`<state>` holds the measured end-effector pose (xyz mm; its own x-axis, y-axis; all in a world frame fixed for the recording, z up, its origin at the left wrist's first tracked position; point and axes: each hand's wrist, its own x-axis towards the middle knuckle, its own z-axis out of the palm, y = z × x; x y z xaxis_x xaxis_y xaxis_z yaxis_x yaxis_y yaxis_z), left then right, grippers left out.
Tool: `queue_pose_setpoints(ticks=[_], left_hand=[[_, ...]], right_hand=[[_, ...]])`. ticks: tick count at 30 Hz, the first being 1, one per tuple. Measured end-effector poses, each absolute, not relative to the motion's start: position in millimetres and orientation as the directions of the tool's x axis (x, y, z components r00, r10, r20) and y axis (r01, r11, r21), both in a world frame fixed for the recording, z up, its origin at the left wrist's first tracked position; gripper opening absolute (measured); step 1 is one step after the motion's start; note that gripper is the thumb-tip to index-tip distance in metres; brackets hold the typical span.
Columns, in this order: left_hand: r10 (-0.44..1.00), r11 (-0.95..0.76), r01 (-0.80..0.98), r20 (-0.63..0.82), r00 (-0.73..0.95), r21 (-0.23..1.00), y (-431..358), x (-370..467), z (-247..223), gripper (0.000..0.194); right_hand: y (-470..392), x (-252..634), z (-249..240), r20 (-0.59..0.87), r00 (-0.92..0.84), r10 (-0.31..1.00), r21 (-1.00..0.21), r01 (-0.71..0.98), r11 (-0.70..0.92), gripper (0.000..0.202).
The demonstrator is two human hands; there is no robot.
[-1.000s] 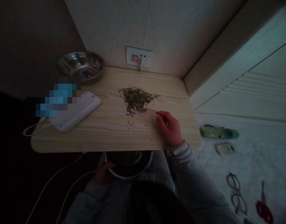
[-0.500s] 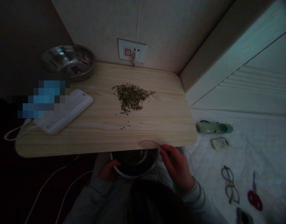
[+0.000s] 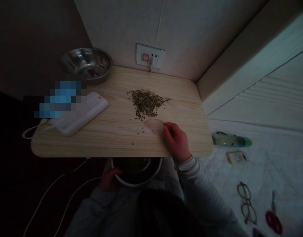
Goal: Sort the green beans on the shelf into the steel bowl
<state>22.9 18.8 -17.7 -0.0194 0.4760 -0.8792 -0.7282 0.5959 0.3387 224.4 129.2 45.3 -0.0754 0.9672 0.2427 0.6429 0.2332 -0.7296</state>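
A loose pile of small dark-green beans [image 3: 147, 102] lies on the light wooden board [image 3: 82, 144], with a few stray ones nearer its front edge. My right hand [image 3: 176, 141] pinches a thin, see-through rounded piece [image 3: 154, 125], just in front of the pile; its exact kind is unclear. Below the board's front edge, my left hand [image 3: 111, 179] grips the left rim of a dark bowl [image 3: 139, 184] with a pale rim, which rests at my lap. The board hides the bowl's far part, and its inside is too dark to make out.
A steel bowl [image 3: 105, 79] and a white power bank [image 3: 82, 115] with a cable stand on the board's left side. A plugged socket [image 3: 150, 56] is on the wall behind. On the white bedding to the right lie a green pouch [image 3: 232, 140], a remote [image 3: 237, 157], glasses [image 3: 247, 202] and red-handled scissors [image 3: 274, 222].
My right hand has moved forward from the board's front edge onto its surface, bringing the clear piece close to the beans. The left hand still holds the bowl. The view has shifted slightly.
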Motion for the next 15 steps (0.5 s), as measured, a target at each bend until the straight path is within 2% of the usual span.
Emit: queue_pose_setpoints(ticks=[15], left_hand=[[0.453, 0.578, -0.768, -0.891, 0.02, 0.276, 24.0, 4.1, -9.1, 0.027]], right_hand=[[93.4, 181.9, 52.5, 0.184, -0.485, 0.855, -0.691, 0.555, 0.463, 0.02]])
